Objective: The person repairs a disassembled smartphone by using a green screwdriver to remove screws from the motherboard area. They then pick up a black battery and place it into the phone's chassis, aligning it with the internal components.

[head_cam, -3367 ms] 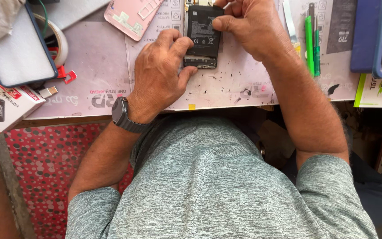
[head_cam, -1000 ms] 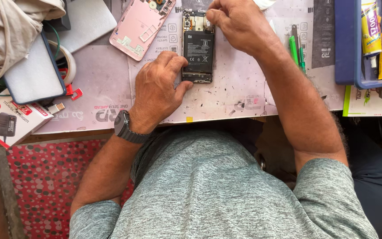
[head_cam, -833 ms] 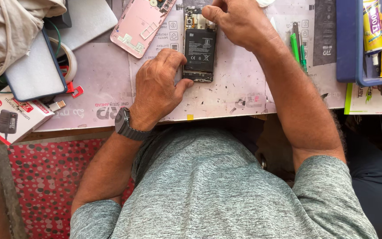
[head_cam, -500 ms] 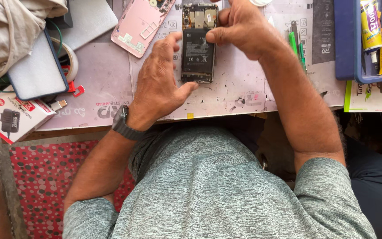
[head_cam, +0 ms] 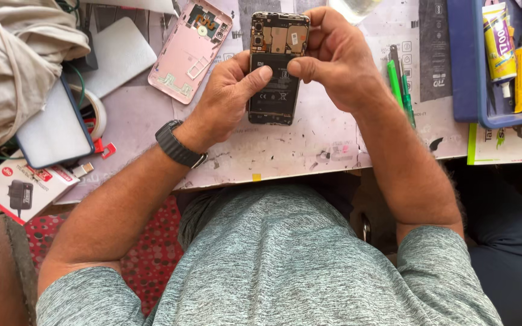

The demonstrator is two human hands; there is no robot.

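A worn, pale work mat [head_cam: 309,145] covers the bench, scuffed and speckled with marks. Both hands hold an opened phone [head_cam: 275,66] over the middle of it, back side up, with the black battery and the copper-coloured shields at its top end showing. The left hand [head_cam: 228,96] grips the phone's left edge, fingers curled behind and thumb laid across the battery. The right hand [head_cam: 336,57] closes on the right edge near the top, its thumb tip meeting the left thumb on the battery. A dark watch [head_cam: 178,145] sits on the left wrist.

Just left of the phone lies a pink back cover [head_cam: 190,51], inner side up. Further left a white-faced tablet [head_cam: 55,130] leans against a tape roll [head_cam: 96,111], with a beige cloth [head_cam: 19,57] heaped above and a white charger box [head_cam: 25,188] at the bench edge. Right of the right hand lie green tools [head_cam: 399,84] side by side. A blue tray [head_cam: 463,72] at the far right holds glue tubes [head_cam: 502,42]. The person wears a grey shirt [head_cam: 297,259].
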